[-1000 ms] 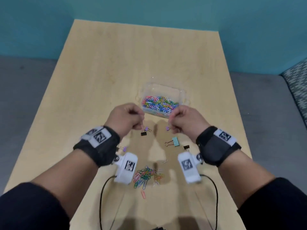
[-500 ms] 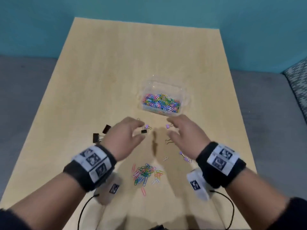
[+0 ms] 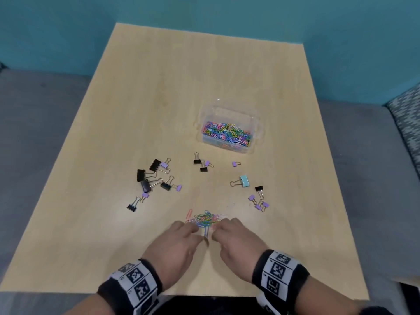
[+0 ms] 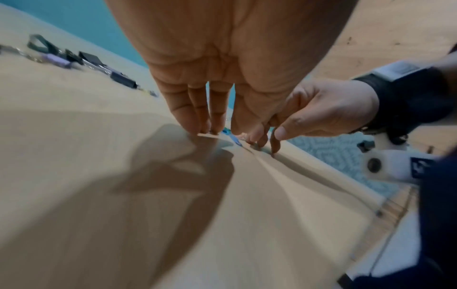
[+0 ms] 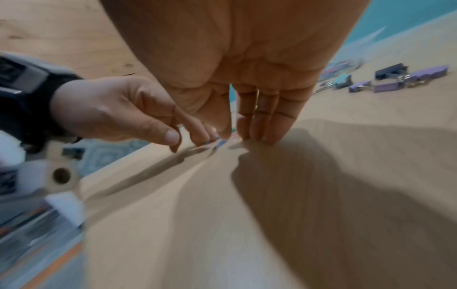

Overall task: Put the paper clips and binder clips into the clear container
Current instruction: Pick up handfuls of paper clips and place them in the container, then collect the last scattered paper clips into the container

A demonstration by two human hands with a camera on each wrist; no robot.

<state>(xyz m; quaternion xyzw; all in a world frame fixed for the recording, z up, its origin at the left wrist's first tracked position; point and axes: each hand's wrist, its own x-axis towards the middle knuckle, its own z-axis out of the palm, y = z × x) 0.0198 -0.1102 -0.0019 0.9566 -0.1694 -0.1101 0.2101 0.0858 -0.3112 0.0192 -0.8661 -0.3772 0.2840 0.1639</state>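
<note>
The clear container [image 3: 254,123], part full of coloured paper clips, stands right of the table's centre. A small pile of coloured paper clips [image 3: 204,218] lies near the front edge. My left hand [image 3: 179,239] and right hand [image 3: 234,237] are side by side at the pile's near edge, fingers stretched down with their tips on the table. A blue clip [image 4: 232,136] lies between the two hands. In the wrist views the left fingers [image 4: 197,117] and right fingers [image 5: 269,121] look straight and grip nothing. Black and purple binder clips lie scattered around.
Binder clips lie in a left cluster [image 3: 154,178], a middle group [image 3: 202,164] and a right group [image 3: 258,198], plus a teal one [image 3: 244,180] and a lone purple one [image 3: 235,164]. The wooden table [image 3: 181,87] ends at its front edge just behind my wrists.
Both hands have drawn back from just in front of the container toward me, opened, and come down onto the table at the paper clip pile.
</note>
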